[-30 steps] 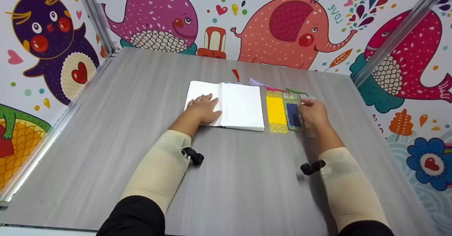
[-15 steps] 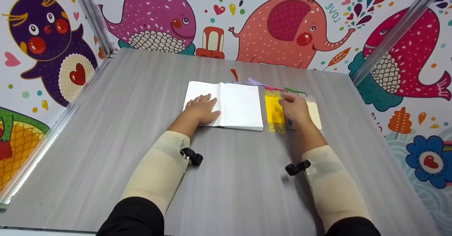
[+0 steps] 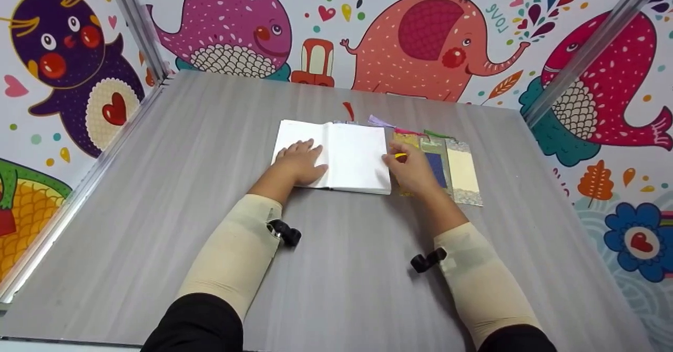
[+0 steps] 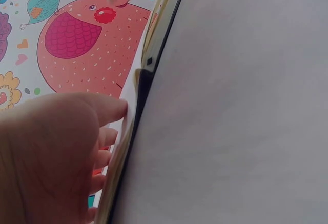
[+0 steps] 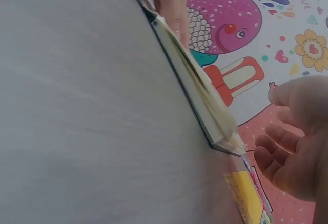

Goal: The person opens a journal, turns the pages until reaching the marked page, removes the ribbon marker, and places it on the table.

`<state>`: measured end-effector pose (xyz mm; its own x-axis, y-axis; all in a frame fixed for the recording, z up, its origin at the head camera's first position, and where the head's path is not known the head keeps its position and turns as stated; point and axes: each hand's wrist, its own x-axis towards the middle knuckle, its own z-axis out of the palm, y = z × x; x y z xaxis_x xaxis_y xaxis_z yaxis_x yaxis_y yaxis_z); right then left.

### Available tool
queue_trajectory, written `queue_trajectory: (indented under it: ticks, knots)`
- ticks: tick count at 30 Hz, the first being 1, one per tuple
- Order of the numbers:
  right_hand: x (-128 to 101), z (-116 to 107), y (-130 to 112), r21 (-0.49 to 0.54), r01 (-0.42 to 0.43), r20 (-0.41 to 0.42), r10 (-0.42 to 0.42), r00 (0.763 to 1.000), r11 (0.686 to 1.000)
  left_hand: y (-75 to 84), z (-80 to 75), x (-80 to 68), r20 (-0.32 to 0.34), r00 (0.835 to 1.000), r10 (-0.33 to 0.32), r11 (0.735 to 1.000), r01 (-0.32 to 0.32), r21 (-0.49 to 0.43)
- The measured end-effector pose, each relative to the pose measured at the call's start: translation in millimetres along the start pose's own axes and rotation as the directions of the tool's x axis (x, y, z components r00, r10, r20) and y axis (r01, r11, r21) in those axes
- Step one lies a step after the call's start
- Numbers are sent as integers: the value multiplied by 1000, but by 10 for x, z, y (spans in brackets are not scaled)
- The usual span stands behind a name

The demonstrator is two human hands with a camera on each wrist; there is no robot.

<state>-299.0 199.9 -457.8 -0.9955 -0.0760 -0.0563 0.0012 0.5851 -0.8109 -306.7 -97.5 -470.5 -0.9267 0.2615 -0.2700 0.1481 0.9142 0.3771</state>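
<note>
An open white book lies on the grey table. My left hand rests flat on its left page; in the left wrist view the left hand lies against the page edge. My right hand hovers with loosely curled fingers at the book's right edge, over a yellow bookmark that it mostly hides. In the right wrist view the right hand holds nothing and the yellow bookmark lies flat beside the book. A blue bookmark and a cream one lie further right.
Coloured ribbons stick out behind the book and bookmarks. Walls printed with cartoon animals close the table on three sides, with metal posts at the back left and back right.
My right hand has slid left from the cream and blue bookmarks to the yellow one at the book's edge, uncovering the cream bookmark. The left hand has stayed on the page.
</note>
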Motion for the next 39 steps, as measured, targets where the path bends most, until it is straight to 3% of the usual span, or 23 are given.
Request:
queue_trajectory:
  ticks: [4, 7, 11, 16, 25, 34, 39]
  knots:
    - [-5, 97, 36, -139, 126, 93, -114, 989, 982, -7, 4, 8, -4, 1000, -3, 1000, 3, -5]
    - [-23, 146, 59, -300, 219, 192, -166, 967, 928, -8, 3, 16, -1, 1000, -3, 1000, 3, -8]
    - [-62, 201, 66, -452, 302, 322, -162, 933, 839, -12, -1, 23, 6, 1000, -6, 1000, 6, -6]
    - [-80, 242, 68, -525, 343, 385, -143, 912, 779, -13, 3, 16, -5, 1000, 0, 1000, 0, -5]
    - [-91, 235, 107, -525, 394, 468, -131, 874, 754, 11, -4, 5, 4, 1000, -7, 1000, 7, -1]
    - [-72, 159, 136, -512, 351, 452, -102, 886, 784, 4, 6, 25, 2, 1000, -10, 1000, 10, 3]
    - [-61, 114, 141, -495, 354, 462, -105, 881, 794, -1, 17, 25, -6, 1000, -19, 1000, 19, 8]
